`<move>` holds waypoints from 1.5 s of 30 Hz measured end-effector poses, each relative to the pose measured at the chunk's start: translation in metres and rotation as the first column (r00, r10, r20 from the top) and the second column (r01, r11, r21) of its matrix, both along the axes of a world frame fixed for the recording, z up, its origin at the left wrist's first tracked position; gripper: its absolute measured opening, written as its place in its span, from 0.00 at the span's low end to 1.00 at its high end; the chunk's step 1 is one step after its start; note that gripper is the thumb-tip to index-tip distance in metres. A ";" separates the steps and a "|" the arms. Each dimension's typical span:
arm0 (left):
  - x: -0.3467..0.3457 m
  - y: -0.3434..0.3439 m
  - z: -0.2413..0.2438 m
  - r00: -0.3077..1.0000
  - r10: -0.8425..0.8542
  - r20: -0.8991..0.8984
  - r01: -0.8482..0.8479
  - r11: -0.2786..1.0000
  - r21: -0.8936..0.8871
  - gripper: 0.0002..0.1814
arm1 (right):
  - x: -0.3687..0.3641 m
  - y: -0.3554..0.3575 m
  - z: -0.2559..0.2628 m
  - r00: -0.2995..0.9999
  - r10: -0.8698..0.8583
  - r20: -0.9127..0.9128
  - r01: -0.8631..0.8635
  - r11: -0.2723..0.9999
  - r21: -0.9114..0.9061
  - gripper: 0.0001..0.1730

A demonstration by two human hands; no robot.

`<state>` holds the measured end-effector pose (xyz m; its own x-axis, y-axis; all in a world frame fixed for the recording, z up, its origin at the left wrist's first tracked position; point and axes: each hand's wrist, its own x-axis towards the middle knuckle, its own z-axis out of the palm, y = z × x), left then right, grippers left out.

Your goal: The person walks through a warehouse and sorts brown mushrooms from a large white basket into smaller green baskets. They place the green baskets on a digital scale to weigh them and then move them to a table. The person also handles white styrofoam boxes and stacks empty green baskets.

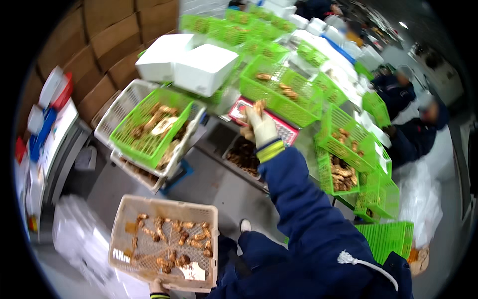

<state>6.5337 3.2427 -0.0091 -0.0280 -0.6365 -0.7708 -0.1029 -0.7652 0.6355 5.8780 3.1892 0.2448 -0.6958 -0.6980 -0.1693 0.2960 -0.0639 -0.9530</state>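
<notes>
My right hand, in a pale glove, reaches forward over the metal table and holds a few matsutake-like mushrooms. Beneath it lies a red-and-white printed tray or board. Just beyond is a green plastic basket with a few mushrooms in it. At the bottom, my left hand grips the near rim of a beige plastic crate; most of that hand is hidden or cut off. Several mushrooms lie spread over the crate's mesh floor, beside a white card bearing writing.
White crates hold a green basket of mushrooms at left. Styrofoam boxes stand behind. A bin of dark pieces sits below the table edge. Green baskets line the right; co-workers stand beyond. Cartons are stacked at back left.
</notes>
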 end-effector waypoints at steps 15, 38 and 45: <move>-0.104 0.052 0.083 0.982 0.178 -0.060 -0.153 0.942 0.299 0.06 | 0.157 0.282 -0.178 0.822 0.505 0.262 -0.546 0.573 0.611 0.53; -0.461 0.184 -0.027 0.739 -0.638 -0.218 0.674 0.696 0.246 0.24 | 0.059 0.514 -0.401 0.499 -0.597 0.628 0.216 0.787 0.577 0.14; -0.341 0.168 -0.082 0.762 -0.646 -0.050 0.586 0.653 0.479 0.25 | -0.027 0.499 -0.477 0.357 -0.853 0.381 0.756 0.503 0.418 0.22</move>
